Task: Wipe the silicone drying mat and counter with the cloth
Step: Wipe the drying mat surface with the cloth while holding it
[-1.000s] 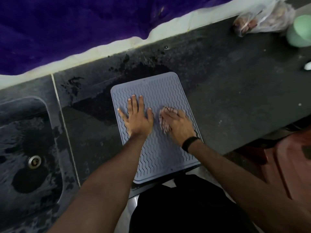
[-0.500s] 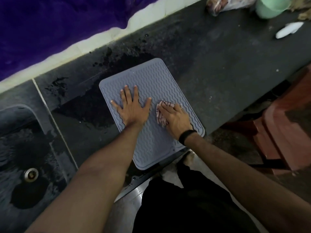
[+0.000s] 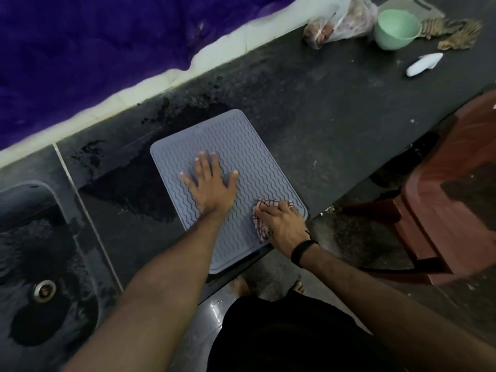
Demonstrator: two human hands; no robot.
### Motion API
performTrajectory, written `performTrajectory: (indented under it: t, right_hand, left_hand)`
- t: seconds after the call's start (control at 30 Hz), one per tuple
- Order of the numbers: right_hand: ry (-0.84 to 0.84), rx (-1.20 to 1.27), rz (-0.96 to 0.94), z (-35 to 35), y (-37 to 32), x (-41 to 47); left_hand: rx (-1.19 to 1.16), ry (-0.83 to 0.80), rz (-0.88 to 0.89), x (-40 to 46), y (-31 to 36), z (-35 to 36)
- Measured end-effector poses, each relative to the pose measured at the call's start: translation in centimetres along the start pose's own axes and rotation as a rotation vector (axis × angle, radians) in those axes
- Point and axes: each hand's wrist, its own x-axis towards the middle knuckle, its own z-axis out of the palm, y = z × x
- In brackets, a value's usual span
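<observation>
The dark counter (image 3: 335, 124) holds the bendy, likely slippery mat (image 3: 241, 162) in the middle of the frame, so the left hand (image 3: 212, 186) presses flat on it with straight fingers, while the right hand (image 3: 284, 226) bunches the soft, light cloth (image 3: 261, 213) at the mat's lower right corner.

Silicone drying mat (image 3: 241, 146) on counter (image 3: 335, 124), right of sink (image 3: 29, 200); left hand (image 3: 212, 186) flat mid-mat, right hand (image 3: 284, 224) over cloth (image 3: 261, 224) at near-right corner; cup (image 3: 396, 29), bag (image 3: 341, 22) far right.
</observation>
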Motion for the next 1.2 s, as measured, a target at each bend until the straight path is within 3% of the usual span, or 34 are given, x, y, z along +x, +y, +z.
performTrajectory:
  t: [0.43, 0.6, 0.77, 1.07, 1.2]
  right_hand:
    - [0.041, 0.105, -0.104, -0.2, 4.5, -6.2]
    - [0.309, 0.147, -0.086, -3.0, 6.1, -2.4]
    - [0.019, 0.084, -0.107, -2.0, 4.5, 1.8]
    - [0.071, 0.095, -0.213, -0.7, 7.8, -6.4]
    - [0.364, 0.126, -0.213, -3.4, 6.6, -2.9]
  left_hand:
    - [-0.026, 0.003, -0.056, -3.3, 3.0, 2.9]
    - [-0.023, 0.006, -0.064, -3.3, 2.9, 3.0]
    - [-0.031, 0.011, -0.074, -3.5, 3.1, 2.7]
    - [-0.005, 0.004, -0.09, -3.2, 3.1, 3.0]
    - [-0.006, 0.009, -0.087, -3.3, 3.0, 3.1]
